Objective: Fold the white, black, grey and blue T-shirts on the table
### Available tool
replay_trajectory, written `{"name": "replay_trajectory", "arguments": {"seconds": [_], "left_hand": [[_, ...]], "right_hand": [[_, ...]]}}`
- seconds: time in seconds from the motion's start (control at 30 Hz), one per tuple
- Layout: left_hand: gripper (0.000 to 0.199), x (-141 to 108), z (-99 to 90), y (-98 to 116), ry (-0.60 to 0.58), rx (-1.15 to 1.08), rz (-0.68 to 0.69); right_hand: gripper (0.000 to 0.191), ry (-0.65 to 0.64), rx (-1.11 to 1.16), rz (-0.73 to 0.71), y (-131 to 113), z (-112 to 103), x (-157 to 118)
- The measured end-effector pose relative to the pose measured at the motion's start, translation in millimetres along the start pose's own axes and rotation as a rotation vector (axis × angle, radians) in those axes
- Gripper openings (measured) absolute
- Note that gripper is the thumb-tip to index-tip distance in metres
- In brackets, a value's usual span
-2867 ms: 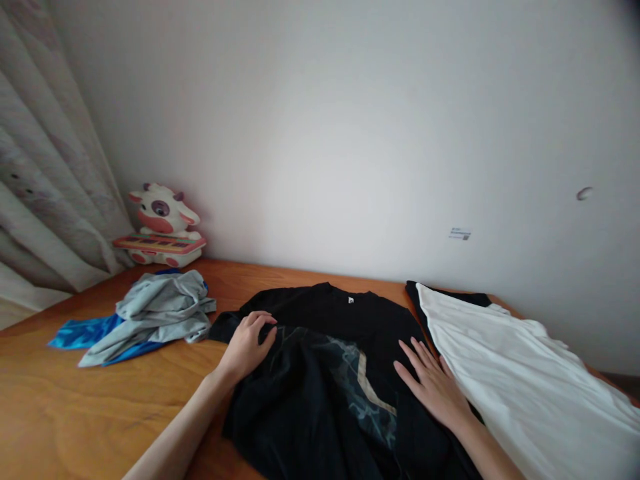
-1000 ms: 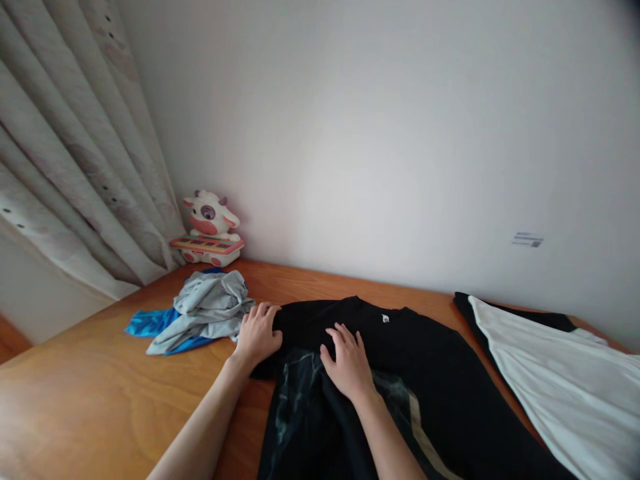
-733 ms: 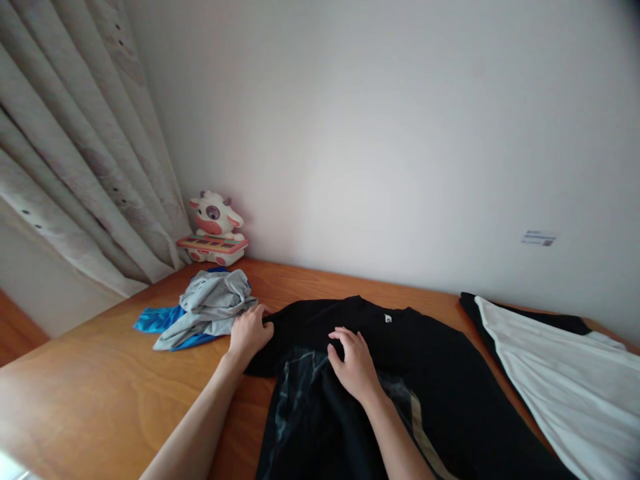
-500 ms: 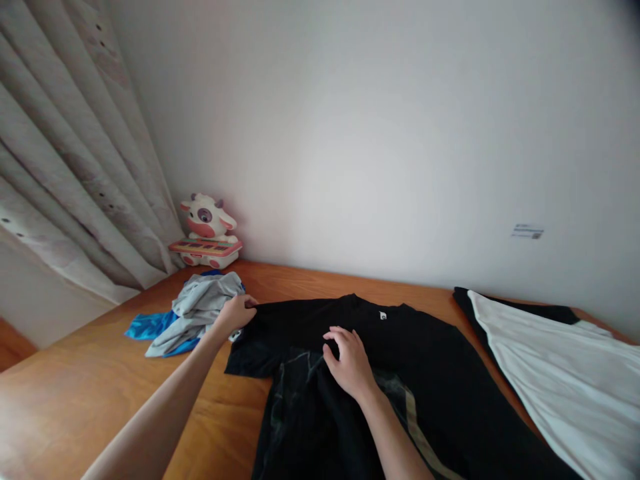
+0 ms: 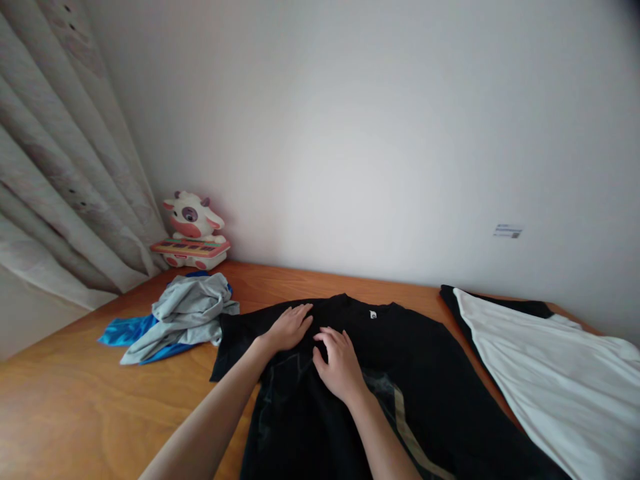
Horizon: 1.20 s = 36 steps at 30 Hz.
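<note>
2 hands in view, both on 1 black T-shirt (image 5: 420, 353), which lies spread on 1 wooden table (image 5: 75, 407), middle of view, collar toward the wall (image 5: 350, 133). Left hand (image 5: 289, 328): palm down on the shirt's upper left part, between sleeve and collar, fingers stretched out and slightly apart, clamped on nothing. Right hand (image 5: 340, 363): just beside it, over the shirt front below the collar, fingers loosely bent, thumb apart from them; can't tell if the fingertips press on the cloth. 1 white neck label (image 5: 373, 315) at the collar, 1 beige strip (image 5: 407, 427) down the front, right of the right hand. Shirt's left-side sleeve reaches the edge of 1 crumpled heap: grey cloth (image 5: 187, 307) with blue cloth (image 5: 127, 330) sticking out; can't tell how many garments. Behind the heap, 1 cow toy (image 5: 193, 230) with 1 keyboard, upright near the wall. Right side of the table: 1 white garment (image 5: 545, 367) laid over 1 visible area of black cloth (image 5: 520, 306), near the T-shirt. 1 printed sticker (image 5: 508, 231) on the wall, 1 pale curtain (image 5: 65, 153) at far left
</note>
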<state>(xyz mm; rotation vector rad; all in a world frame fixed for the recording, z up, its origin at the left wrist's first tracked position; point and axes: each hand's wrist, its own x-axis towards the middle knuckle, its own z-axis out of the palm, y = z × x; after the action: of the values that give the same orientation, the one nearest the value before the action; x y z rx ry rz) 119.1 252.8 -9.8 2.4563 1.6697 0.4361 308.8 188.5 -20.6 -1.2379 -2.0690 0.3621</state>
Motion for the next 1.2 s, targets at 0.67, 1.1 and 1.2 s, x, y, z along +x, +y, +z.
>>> {"name": "replay_trajectory", "arguments": {"seconds": [0.67, 1.1, 1.2], "left_hand": [[0.044, 87, 39.8, 30, -0.085, -0.012, 0.083], [0.040, 65, 22.0, 15, 0.100, -0.006, 0.000], [0.047, 57, 20.6, 14, 0.016, 0.025, 0.007]], "right_hand": [[0.025, -0.026, 0.070, 0.049, -2, -3, 1], [0.020, 0.281, 0.330, 0.211, 10, -4, 10], [0.020, 0.290, 0.358, 0.235, 12, -2, 10]]}}
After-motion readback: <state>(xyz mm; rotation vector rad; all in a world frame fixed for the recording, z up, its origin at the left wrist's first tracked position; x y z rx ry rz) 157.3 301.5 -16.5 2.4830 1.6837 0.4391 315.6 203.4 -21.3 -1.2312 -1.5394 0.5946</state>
